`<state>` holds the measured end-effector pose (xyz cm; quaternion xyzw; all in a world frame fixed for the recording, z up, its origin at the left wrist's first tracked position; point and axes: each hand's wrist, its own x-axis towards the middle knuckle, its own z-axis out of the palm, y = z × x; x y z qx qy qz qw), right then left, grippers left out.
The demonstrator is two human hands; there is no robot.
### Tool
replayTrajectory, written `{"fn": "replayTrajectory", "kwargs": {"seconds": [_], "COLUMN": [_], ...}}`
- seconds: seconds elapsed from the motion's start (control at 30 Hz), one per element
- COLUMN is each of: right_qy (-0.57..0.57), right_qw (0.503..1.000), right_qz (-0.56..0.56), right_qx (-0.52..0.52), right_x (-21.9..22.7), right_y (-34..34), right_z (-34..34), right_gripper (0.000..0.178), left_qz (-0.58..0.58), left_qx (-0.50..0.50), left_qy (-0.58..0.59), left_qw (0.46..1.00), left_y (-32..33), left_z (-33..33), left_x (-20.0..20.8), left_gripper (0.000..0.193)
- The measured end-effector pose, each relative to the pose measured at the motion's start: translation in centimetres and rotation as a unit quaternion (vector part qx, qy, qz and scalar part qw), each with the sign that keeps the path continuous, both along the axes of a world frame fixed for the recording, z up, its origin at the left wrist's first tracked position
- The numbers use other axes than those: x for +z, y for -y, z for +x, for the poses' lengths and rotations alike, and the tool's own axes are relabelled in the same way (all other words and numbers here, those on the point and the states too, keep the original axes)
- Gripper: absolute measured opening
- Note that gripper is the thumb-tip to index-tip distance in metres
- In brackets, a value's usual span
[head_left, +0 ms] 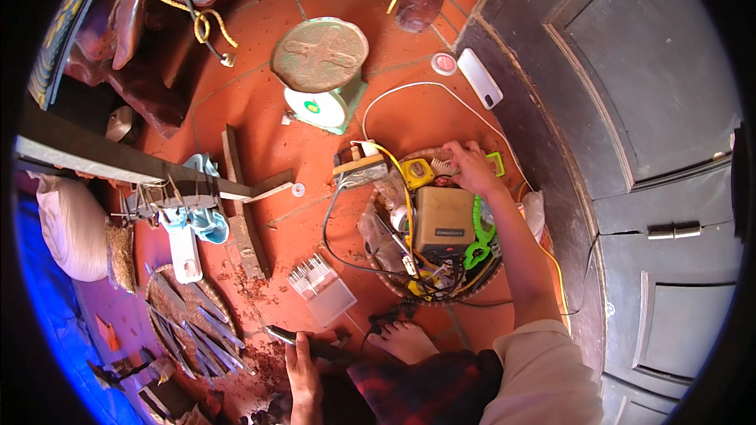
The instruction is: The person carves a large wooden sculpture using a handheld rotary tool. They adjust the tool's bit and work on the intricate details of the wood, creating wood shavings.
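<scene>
My right hand reaches over the far rim of a round woven basket. Its fingers are bent down beside a pale comb-like piece, and what they hold, if anything, is hidden. Left of it lies a yellow tape measure. A tan box-shaped device and bright green plastic pieces fill much of the basket. Low in view, my left hand is closed around a slim dark tool with a silver tip. A clear case of small bits lies on the tiles just beyond it.
A power strip with cables sits at the basket's left. Farther off stands a green-and-white dial scale. A white phone lies by the dark door. At left are a metal-legged stand and a tray of blades.
</scene>
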<state>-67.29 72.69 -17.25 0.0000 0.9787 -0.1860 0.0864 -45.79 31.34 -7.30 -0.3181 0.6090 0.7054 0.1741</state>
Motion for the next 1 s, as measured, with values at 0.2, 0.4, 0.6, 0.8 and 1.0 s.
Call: {"fn": "replayTrajectory", "kwargs": {"seconds": [0.2,0.4,0.6,0.8,1.0], "right_qy": [-0.042,-0.006,-0.019,-0.048,-0.054], "right_qw": [0.998,0.998,0.994,0.989,0.994], "right_qz": [0.008,-0.052,-0.108,-0.139,-0.091], "right_qx": [0.047,0.034,-0.001,0.003,0.033], "right_x": [-0.2,-1.1,-1.5,-1.3,1.1], "right_y": [-0.5,-1.2,-1.3,-1.2,0.2], "right_z": [0.4,0.6,1.0,1.3,1.6], "right_gripper": [0.018,0.01,0.012,0.014,0.008], "left_qz": [-0.011,-0.017,-0.026,-0.021,-0.048], "left_qx": [0.001,0.006,0.001,0.033,0.054], "left_qy": [-0.024,-0.02,-0.019,-0.008,-0.024], "left_qw": [1.0,1.0,0.999,0.999,0.997], "left_y": [0.4,-0.1,-0.4,-0.3,-0.3], "left_z": [0.6,0.1,0.1,-0.3,-0.9], "left_x": [-0.8,-0.1,0.1,1.2,2.4], "left_gripper": [0.033,0.033,0.032,0.031,0.036]}}
